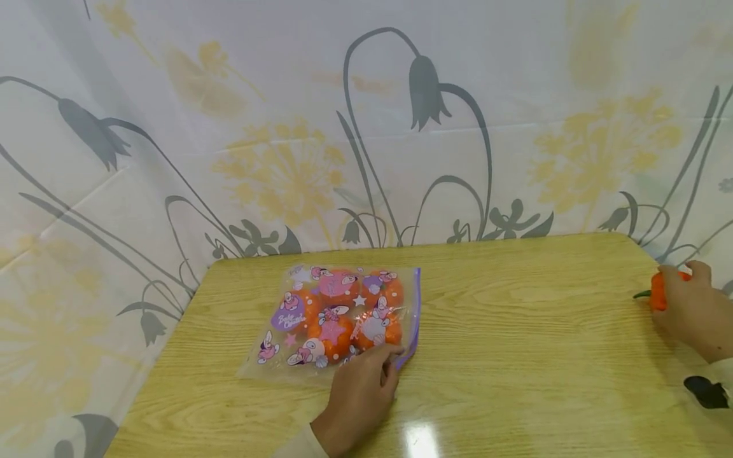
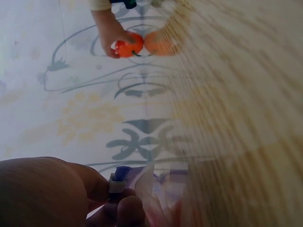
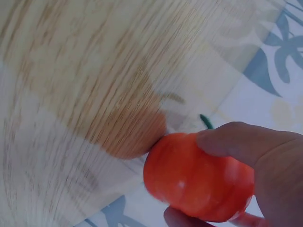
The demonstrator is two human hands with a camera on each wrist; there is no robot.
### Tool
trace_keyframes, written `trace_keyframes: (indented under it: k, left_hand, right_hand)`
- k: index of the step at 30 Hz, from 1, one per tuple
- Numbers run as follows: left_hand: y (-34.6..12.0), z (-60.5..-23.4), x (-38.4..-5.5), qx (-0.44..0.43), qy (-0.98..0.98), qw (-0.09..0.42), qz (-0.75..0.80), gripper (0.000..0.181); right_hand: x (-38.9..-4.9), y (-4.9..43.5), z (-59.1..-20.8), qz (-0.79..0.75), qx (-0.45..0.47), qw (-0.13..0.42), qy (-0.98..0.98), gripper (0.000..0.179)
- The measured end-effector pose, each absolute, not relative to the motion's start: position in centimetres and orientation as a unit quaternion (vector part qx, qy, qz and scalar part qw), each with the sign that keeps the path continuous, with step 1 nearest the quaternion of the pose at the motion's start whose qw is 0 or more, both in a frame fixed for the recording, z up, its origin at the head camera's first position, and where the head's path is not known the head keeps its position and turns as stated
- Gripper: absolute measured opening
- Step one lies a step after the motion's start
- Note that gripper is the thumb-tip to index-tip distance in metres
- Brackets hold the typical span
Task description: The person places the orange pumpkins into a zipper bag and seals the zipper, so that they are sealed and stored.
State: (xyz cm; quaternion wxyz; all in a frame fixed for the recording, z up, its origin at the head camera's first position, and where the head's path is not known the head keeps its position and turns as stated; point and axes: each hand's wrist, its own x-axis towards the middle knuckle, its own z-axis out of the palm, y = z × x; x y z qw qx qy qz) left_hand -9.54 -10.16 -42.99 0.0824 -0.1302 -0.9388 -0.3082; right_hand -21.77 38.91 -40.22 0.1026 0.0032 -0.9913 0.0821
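A clear zip bag (image 1: 258, 370) printed with pink and purple cartoons lies on the table with several orange pumpkins (image 1: 336, 340) inside. At its near right corner, my left hand (image 1: 362, 391) pinches the purple zip edge (image 1: 417, 289); a whitish slider (image 2: 116, 185) shows between thumb and fingers in the left wrist view. Far to the right, my right hand (image 1: 695, 312) grips one small ribbed orange pumpkin (image 3: 194, 177) with a green stem (image 3: 206, 121). That pumpkin is at the table's right edge, its reflection close beside it on the glossy top.
The wood-grain table (image 1: 515, 356) has a shiny surface. Behind it and along its sides hangs a white cloth (image 1: 275, 70) with grey and yellow flowers. A dark object (image 1: 707, 392) is strapped near my right wrist.
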Motion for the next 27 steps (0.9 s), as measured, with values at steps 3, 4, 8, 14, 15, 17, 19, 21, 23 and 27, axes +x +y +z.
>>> trace_keyframes:
  k: [3,4,8,14,15,17,19,21,23,27]
  left_hand:
    - [-10.1,-43.0,-9.6,-0.131,-0.939,0.085,-0.307,0.024]
    - [-10.1,-43.0,-9.6,-0.132,-0.939,0.086,-0.307,0.024]
    - [-10.1,-43.0,-9.6,-0.132,-0.938,0.085,-0.308,0.024]
    - [-10.1,-42.9,-9.5,-0.129,-0.936,0.081,-0.318,0.025]
    - [-10.1,-42.9,-9.5,-0.129,-0.935,0.082,-0.319,0.025]
    - [-10.1,-42.9,-9.5,-0.128,-0.935,0.081,-0.321,0.025]
    - [-10.2,-42.8,-9.5,-0.127,-0.934,0.08,-0.323,0.025]
    - [-10.1,-42.8,-9.5,-0.124,-0.935,0.078,-0.324,0.024]
    - [-10.1,-42.8,-9.5,-0.12,-0.935,0.077,-0.324,0.023]
    - [-10.0,-42.7,-9.6,-0.112,-0.937,0.077,-0.323,0.019]
  right_hand:
    - [-21.7,38.7,-40.3,0.088,0.029,0.12,-0.988,0.071]
    - [-21.7,38.4,-40.3,0.091,0.037,0.119,-0.988,0.071]
    - [-21.4,36.3,-40.2,0.121,0.054,0.106,-0.986,0.081]
    - [-20.8,30.5,-39.9,0.19,0.1,0.119,-0.97,0.083]
    - [-20.7,29.5,-39.9,0.204,0.111,0.123,-0.965,0.081]
    - [-20.4,27.4,-39.8,0.233,0.13,0.124,-0.956,0.078]
    - [-20.1,25.3,-39.8,0.255,0.143,0.119,-0.949,0.075]
    - [-19.8,23.4,-39.8,0.274,0.155,0.108,-0.943,0.074]
    - [-19.4,21.7,-39.9,0.286,0.167,0.093,-0.939,0.075]
    - [-19.0,18.9,-40.2,0.308,0.184,0.069,-0.931,0.074]
